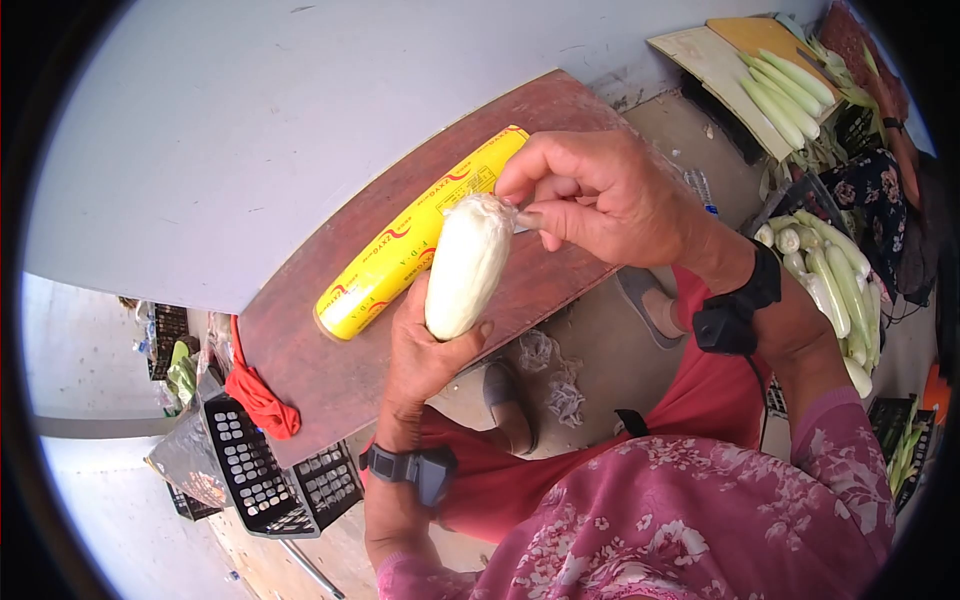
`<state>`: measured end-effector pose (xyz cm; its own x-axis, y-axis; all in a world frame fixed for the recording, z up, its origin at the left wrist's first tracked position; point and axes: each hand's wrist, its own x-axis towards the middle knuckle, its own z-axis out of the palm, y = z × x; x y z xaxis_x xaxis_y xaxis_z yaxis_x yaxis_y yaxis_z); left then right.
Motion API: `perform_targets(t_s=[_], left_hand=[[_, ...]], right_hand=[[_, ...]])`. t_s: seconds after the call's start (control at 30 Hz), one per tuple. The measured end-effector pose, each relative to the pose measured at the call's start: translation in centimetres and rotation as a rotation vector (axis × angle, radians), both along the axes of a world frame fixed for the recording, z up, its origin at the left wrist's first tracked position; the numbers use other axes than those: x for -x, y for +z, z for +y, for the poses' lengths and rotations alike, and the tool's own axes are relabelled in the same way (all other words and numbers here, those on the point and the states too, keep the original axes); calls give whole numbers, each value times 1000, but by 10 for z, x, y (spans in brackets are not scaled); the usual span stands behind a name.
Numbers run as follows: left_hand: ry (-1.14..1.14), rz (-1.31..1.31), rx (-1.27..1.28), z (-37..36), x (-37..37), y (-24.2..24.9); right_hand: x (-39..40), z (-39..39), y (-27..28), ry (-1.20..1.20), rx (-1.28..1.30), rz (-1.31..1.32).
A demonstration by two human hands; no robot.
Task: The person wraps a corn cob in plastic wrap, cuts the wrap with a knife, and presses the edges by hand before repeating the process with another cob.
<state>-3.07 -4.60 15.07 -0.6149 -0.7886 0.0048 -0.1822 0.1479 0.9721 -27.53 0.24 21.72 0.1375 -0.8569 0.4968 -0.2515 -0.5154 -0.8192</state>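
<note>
A pale, husked ear of corn (468, 268) stands tilted above the table, with clear film bunched at its upper end. My left hand (425, 345) is wrapped round its lower part. Thumb and fingers of my right hand (590, 195) are pinched together at the top right of the corn, on a bit of the clear film. Behind the corn, a yellow roll of film (385, 262) with red and green print lies diagonally on the reddish-brown table (310, 375).
Black crates (245, 465) and a red cloth (262, 400) are at the lower left. Husked corn lies on a board (700, 60) at the upper right, and more corn (840, 285) fills a container below it. Another person's arm (900, 150) shows at the right edge.
</note>
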Motion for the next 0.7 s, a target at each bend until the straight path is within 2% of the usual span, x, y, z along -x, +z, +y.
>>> perform_targets(t_s=[0.1, 0.2, 0.37, 0.5, 0.7], left_hand=[[-20, -4, -16, 0, -2, 1], [-52, -24, -43, 1, -4, 2], [-71, -45, -71, 1, -4, 2], [-76, -56, 28, 1, -2, 4], [-99, -43, -25, 2, -2, 4]], right_hand=[[4, 0, 3, -22, 164, 175], [6, -3, -1, -3, 181, 197], [6, -3, 1, 48, 139, 150], [6, -2, 0, 101, 23, 70], [6, 1, 2, 20, -75, 146]])
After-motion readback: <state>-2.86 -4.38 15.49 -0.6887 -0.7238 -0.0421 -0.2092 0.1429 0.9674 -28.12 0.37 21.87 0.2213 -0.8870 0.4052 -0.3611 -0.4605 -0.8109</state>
